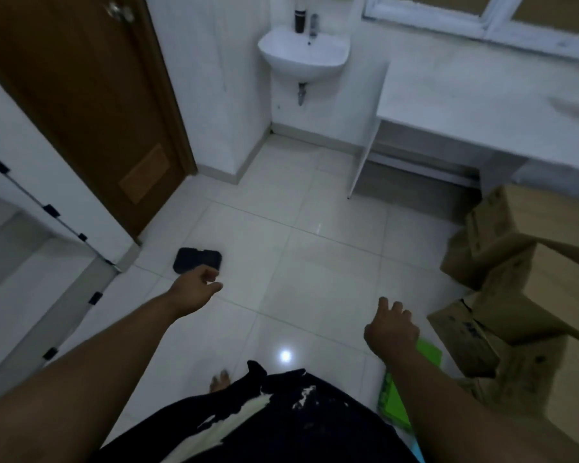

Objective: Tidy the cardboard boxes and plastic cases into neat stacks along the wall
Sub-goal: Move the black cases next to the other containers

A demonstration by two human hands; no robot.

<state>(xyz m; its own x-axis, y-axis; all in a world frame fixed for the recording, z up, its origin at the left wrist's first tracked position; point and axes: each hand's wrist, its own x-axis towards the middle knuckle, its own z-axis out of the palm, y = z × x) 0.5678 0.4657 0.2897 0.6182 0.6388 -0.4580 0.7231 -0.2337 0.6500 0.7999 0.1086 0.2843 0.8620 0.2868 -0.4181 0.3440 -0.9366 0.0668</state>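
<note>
A small black plastic case (198, 259) lies flat on the tiled floor near the door. My left hand (196, 289) hovers just in front of it, fingers loosely curled, holding nothing. Several brown cardboard boxes (528, 262) sit piled unevenly at the right, under the end of the counter. A green plastic case (396, 392) lies on the floor below my right arm, partly hidden by it. My right hand (391, 325) hangs in the air left of the boxes, fingers loosely curled and empty.
A brown door (81, 105) stands at the left, a wall sink (303, 53) at the back, a white counter (482, 105) along the right wall. A glass-panelled partition (30, 262) runs at the far left. My bare foot (219, 379) is on the tiles.
</note>
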